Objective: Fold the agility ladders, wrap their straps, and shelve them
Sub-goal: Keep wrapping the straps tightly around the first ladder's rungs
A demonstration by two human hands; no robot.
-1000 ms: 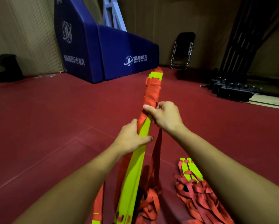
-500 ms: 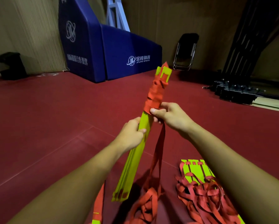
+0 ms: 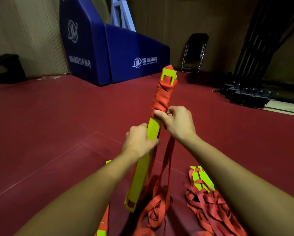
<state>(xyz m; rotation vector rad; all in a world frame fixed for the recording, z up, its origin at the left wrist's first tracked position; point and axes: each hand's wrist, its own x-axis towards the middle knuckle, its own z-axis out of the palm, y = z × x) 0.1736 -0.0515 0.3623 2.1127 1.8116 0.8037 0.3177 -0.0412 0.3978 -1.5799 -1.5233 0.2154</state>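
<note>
Reaching forward with both bare forearms, converging at centre. Gripping the folded ladder [image 3: 152, 129] with the left hand [image 3: 140, 139], fingers curled round it, thumb across the front. Clamping the wrapped strap [image 3: 161, 97] with the right hand [image 3: 176, 122], just above the left, thumb pressed flat along its lower edge.

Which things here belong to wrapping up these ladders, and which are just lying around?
Job: folded ladder held in left hand; red strap pinched by right hand; second ladder on the floor, straps tangled.
Lying about: blue pad; folding chair; black metal frame.
</note>
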